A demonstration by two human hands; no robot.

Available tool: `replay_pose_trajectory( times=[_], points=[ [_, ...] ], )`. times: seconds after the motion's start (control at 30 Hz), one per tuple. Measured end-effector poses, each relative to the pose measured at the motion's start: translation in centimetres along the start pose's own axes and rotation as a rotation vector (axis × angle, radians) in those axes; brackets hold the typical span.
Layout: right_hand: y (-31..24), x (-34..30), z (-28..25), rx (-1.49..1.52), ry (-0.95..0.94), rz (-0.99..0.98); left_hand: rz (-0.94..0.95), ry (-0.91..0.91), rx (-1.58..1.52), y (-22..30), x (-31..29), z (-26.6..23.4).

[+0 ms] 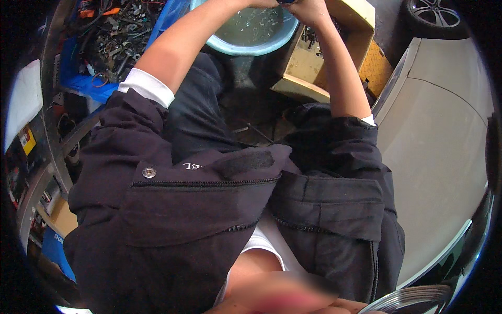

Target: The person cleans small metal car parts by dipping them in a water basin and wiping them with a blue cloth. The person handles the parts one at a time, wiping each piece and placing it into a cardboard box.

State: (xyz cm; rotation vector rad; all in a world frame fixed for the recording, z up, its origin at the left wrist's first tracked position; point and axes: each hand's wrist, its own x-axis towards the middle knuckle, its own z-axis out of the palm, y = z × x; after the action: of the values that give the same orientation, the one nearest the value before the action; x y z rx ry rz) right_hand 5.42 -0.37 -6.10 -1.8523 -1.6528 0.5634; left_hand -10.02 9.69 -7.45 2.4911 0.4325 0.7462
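Observation:
Both hands meet at the top edge of the view, above a light-blue basin (pixel 250 51) of murky water. My right hand (pixel 309 10) is closed at the fingers around a small dark thing (pixel 285 1), which the picture's edge mostly cuts off. From the other side my left hand (pixel 261 2) reaches the same spot, its fingers drawn together and only partly visible. What the dark thing is, I cannot make out. Ripples or bubbles show on the water (pixel 251 26) below the hands.
Left of the basin, a blue crate (pixel 97 90) holds many loose metal parts. A tan box (pixel 300 86) with some metal pieces stands under my right forearm. A beige car panel (pixel 439 120) borders the right side, with a wheel (pixel 433 14) beyond. A metal rack (pixel 52 104) stands left.

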Motion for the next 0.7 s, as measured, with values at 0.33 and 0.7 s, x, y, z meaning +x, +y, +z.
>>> replay_pose_trajectory(
  times=[0.33, 0.7],
  points=[
    [-1.7, -1.6, -4.7, -0.043, -0.136, 0.020, 0.059, -0.003, -0.045, 1.4, 0.9, -0.7],
    [-0.6, -2.9, -7.3, 0.040, -0.188, -0.003, -0.152, -0.378, -0.419, 3.3, 2.5, -4.8]
  ],
)
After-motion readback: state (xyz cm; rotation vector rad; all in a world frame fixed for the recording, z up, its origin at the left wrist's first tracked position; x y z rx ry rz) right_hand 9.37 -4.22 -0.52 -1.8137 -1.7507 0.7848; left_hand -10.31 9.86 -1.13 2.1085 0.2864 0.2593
